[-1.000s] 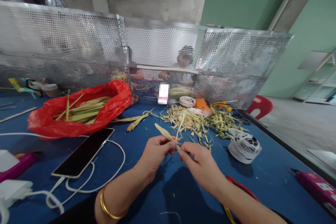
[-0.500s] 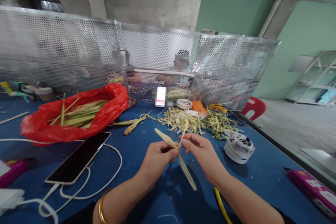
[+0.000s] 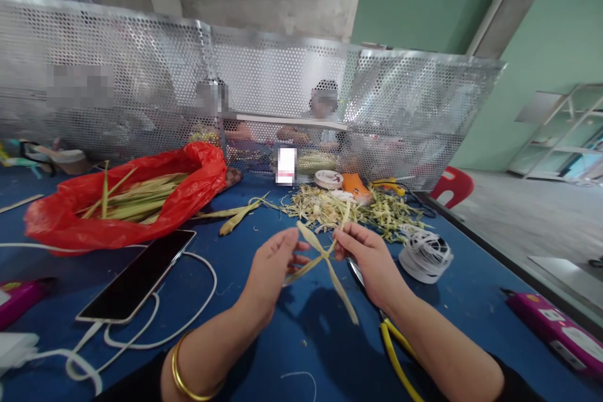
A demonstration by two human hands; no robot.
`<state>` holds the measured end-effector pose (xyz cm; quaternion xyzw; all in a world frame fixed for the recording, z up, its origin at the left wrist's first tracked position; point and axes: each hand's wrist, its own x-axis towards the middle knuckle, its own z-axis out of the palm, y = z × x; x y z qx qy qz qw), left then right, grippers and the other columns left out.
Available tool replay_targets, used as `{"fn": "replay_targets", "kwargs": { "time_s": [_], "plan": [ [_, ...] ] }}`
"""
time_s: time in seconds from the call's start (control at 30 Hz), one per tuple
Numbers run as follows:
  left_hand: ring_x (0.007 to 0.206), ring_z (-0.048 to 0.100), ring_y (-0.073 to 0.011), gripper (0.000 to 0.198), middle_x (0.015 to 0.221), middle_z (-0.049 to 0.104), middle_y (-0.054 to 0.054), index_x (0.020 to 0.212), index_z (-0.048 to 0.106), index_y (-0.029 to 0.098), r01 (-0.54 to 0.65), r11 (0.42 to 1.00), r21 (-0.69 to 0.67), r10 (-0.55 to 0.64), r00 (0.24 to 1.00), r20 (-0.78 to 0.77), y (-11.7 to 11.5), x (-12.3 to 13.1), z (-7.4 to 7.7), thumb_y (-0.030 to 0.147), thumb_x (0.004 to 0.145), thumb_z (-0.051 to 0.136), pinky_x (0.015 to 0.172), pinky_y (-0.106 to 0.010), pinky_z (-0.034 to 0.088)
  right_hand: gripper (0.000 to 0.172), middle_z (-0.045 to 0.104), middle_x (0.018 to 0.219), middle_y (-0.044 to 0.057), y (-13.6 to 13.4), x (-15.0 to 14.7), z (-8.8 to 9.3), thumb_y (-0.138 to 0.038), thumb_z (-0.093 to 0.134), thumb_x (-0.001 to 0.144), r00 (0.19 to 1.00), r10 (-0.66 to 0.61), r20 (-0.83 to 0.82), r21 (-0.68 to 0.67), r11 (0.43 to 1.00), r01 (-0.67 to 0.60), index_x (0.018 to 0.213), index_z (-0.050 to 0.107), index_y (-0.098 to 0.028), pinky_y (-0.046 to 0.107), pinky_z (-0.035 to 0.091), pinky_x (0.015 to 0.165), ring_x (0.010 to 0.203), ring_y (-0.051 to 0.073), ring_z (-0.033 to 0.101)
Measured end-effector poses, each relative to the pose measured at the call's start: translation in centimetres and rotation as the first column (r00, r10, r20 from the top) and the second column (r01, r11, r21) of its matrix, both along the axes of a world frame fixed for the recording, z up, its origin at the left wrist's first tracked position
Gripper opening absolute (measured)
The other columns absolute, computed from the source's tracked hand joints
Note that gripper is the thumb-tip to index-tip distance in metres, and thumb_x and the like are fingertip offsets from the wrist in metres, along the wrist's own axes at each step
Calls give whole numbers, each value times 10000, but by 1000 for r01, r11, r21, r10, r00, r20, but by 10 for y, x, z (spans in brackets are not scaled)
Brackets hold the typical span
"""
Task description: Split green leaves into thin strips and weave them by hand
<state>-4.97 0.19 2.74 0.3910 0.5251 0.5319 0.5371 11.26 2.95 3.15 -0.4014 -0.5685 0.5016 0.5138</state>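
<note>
My right hand (image 3: 370, 259) is closed, thumb and fingers pinching one arm of a pale corn husk piece (image 3: 325, 255). The husk strips cross in an X with a knot-like middle, held above the blue table (image 3: 264, 352). At the left of the piece is my left hand (image 3: 273, 267), its fingers parted and the thumb raised. One husk arm runs down beside those fingers; whether they touch it is hard to make out. Beneath my right forearm lie yellow-handled scissors (image 3: 394, 352), partly hidden by the arm.
A red plastic bag (image 3: 42, 217) holds husks at left, near a charging phone (image 3: 136, 279) and white cables. Husk scraps (image 3: 311, 207), a white tape roll (image 3: 328, 179) and a white spool (image 3: 426, 257) lie ahead. Beyond the perforated metal screen (image 3: 282, 69) sit people.
My left fingers have released the husk's middle and spread apart to the left. A left-hand husk arm now shows, and more of the scissors is visible. My right hand still pinches its strip.
</note>
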Motion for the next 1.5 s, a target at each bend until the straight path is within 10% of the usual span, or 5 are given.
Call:
{"fn": "replay_targets", "kwargs": {
  "time_s": [0.2,0.33,0.8,1.1,1.5],
  "plan": [
    [1115,527,-220,331,1183,631,-53,1054,678,258,53,883,467,186,873,-451,4,-12,3,390,752,648,992,-339,338,271,505,557,-39,-2,2,8,-358,609,796,991,85,105,50,995,-91,612,515,-182,239,408,587,541,106,486],
    [759,608,-190,166,733,707,-12,797,755,281,436,833,341,-83,708,-701,-4,-9,5,366,772,614,883,-316,388,214,509,581,-38,-7,-1,11,-332,604,797,972,136,193,120,980,-161,652,545,-185,238,406,582,557,110,484],
    [527,491,-122,198,579,568,18,685,620,216,494,827,267,-110,610,-785,-17,-5,13,274,822,491,521,-226,306,54,599,758,11,-30,-3,9,-184,533,844,925,-107,364,529,841,-112,816,574,-206,251,443,643,682,140,557],
    [507,589,-126,279,634,669,-28,732,594,158,229,966,118,-211,966,-148,-10,-2,17,433,772,566,488,-216,400,190,644,797,40,-42,-1,3,-83,553,807,863,-408,297,815,580,-6,922,561,-234,312,456,691,748,186,599],
    [590,603,-118,199,683,669,-31,844,685,133,223,974,35,-223,924,311,-14,2,15,255,690,654,573,-213,488,161,644,790,43,-36,-8,-4,-98,579,807,716,-586,381,905,397,-157,927,639,-187,347,406,729,772,173,589]
  ]
}}
